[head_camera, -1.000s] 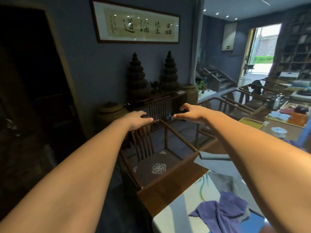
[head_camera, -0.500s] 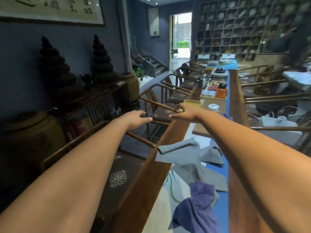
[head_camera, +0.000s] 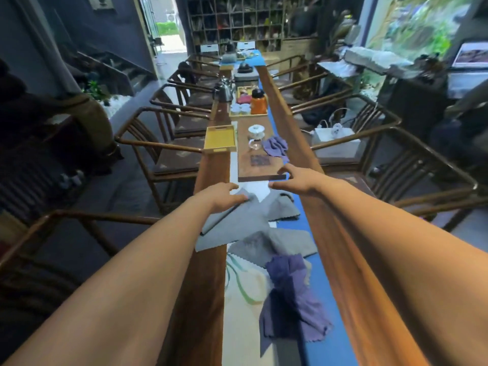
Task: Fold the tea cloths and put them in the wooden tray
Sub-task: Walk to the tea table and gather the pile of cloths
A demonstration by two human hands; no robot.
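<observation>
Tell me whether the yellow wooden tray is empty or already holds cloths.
Empty: the yellow wooden tray shows only its bare floor, no cloth inside.

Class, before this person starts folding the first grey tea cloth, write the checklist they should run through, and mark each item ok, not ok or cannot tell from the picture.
1. Left hand on the grey cloth: ok, fingers touch its far corner.
2. Right hand free: ok, open and holding nothing.
3. Cloth lying flat: not ok, its left edge is doubled over and hangs off the table.
4. Wooden tray ready: ok, nothing in it.
5. Other cloths out of the way: not ok, grey ones overlap.
</observation>
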